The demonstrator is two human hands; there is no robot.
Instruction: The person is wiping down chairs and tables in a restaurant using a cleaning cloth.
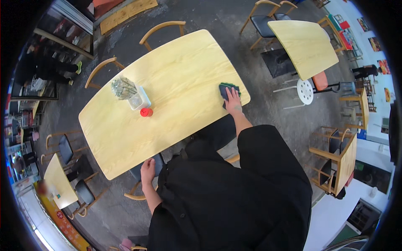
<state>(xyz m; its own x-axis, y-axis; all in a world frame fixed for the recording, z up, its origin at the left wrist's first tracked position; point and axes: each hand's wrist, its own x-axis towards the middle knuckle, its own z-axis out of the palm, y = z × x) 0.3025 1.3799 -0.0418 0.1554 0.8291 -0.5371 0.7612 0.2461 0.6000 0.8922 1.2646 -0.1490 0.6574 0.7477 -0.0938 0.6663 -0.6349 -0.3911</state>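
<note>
My right hand (232,101) presses down on a folded dark cloth (224,91) with green edges, near the right end of a pale wooden table (176,92). Its fingers lie over the cloth. Off the table's near edge hangs my left hand (147,170), fingers loosely curled, nothing visible in it, above a dark chair seat (159,165). Toward the table's left half stand a white box (140,99), a clear container of thin sticks or wrapped utensils (124,88) and a small red-lidded jar (146,112).
Wooden chairs stand along the far side, one a curved-back chair (161,30). At the right are another table (307,48) and a white round stool (305,92). A smaller table (58,182) is at the left. People stand far left and far right.
</note>
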